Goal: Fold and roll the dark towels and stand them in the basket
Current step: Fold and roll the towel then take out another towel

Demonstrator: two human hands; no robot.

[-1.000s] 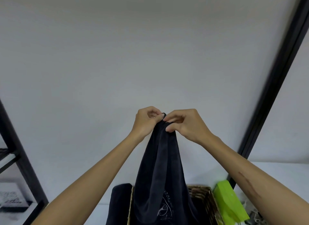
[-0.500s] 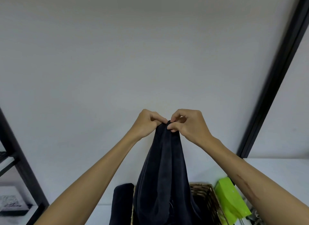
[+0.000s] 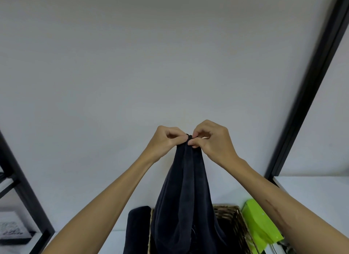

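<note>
Above the basket (image 3: pixel 234 216), raised high against the blank wall: both hands pressed close together, knuckle to knuckle. Left hand (image 3: pixel 166 140) and right hand (image 3: pixel 213 140) each pinched shut on the top edge of the dark towel (image 3: pixel 185 193), fingertips nearly touching at the bunched corner. Hanging straight down from that pinch, long axis vertical, widening toward the basket and dropping out of view in front of its wicker rim. Gathered in soft lengthwise folds, not yet flat, not yet rolled. Equal claim on the cloth, neither hand nearer; probably a matching of corners before spreading apart to find the fold line. Beside the basket on its left, a second dark towel (image 3: pixel 136 227), upright, just touching the wicker or a hair off it, hard to call. On the basket's right, a lime-green box (image 3: pixel 258 225), leaning. All of it on the white bench (image 3: pixel 311 187).
</note>
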